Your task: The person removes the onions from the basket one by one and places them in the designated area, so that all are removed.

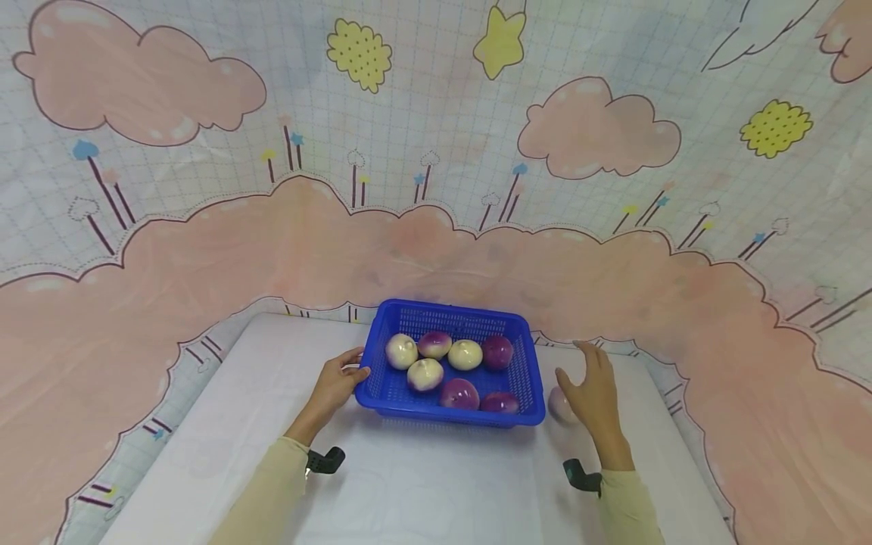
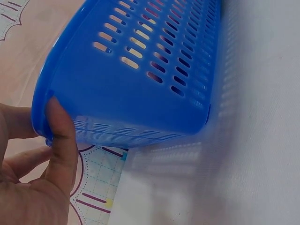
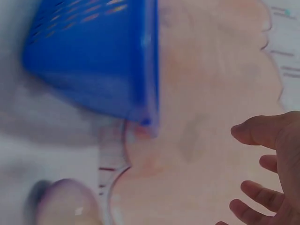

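on my feed the left hand (image 1: 334, 390) grips a blue perforated plastic basket (image 1: 422, 413) by its rim; the right hand (image 1: 594, 393), spread wide, hangs near a round purple-white vegetable (image 1: 561, 407).

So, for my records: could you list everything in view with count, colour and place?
Table: 1, white, foreground
Backdrop: 1, mostly pink and white, behind the table
Basket: 1, blue, toward the table's far side
Onion-like bulbs: 7, purple and cream, in the basket
Loose bulb: 1, purple and cream, right of basket
Wrist devices: 2, black, beside sleeves
Sleeves: 2, beige, bottom of head view
Left hand: 1, bare, gripping basket's left end
Right hand: 1, bare, by the loose bulb
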Motion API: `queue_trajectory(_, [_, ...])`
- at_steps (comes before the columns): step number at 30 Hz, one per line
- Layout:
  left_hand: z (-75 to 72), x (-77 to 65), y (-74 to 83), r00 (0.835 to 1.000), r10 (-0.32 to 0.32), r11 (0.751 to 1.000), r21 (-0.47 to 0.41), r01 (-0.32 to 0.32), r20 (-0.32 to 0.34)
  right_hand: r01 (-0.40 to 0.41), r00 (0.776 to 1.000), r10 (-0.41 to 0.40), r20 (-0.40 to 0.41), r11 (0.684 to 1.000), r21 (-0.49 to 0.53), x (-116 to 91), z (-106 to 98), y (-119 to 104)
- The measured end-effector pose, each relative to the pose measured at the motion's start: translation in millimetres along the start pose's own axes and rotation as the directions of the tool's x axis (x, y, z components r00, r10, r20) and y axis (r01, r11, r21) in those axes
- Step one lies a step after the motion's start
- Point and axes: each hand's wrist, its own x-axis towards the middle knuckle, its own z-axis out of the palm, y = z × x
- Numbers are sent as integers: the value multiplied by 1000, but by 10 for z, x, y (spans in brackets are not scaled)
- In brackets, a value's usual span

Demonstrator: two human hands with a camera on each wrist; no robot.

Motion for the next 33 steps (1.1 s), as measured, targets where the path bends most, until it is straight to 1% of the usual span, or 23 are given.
queue_trajectory(3, [-2,-3,-3,1000,-1,1000,-2,1,3,34,999,-34,-9,999,-1,35,-73,-137])
queue_trajectory(9, [11,-3,15,1000,-4,1000,6,4,0,123,992,-122,-13,992,38,82,-153,-364])
queue_trajectory(14, [16,-24,5,1000,-11,1000,9,11,0,145,989,-147,26,987,69,66,-146,-554])
queue_trajectory(18, [0,-27,9,1000,-7,1000,-3,7,-3,160,984,-166,56,982,101,64,-54,-670])
queue_trajectory(22, [-12,-20,14,1000,3,1000,-17,-4,-8,188,977,-198,81,975,118,61,102,-744])
queue_trajectory(26, [-3,-22,1,1000,-2,1000,-12,2,-2,215,966,-229,117,969,117,29,261,-798])
queue_trajectory(30, [7,-26,-11,1000,-12,1000,-7,11,-10,242,952,-261,159,961,130,-19,381,-855])
queue_trajectory(33, [16,-35,-3,1000,-14,1000,5,14,-9,239,947,-265,183,959,150,-56,442,-895])
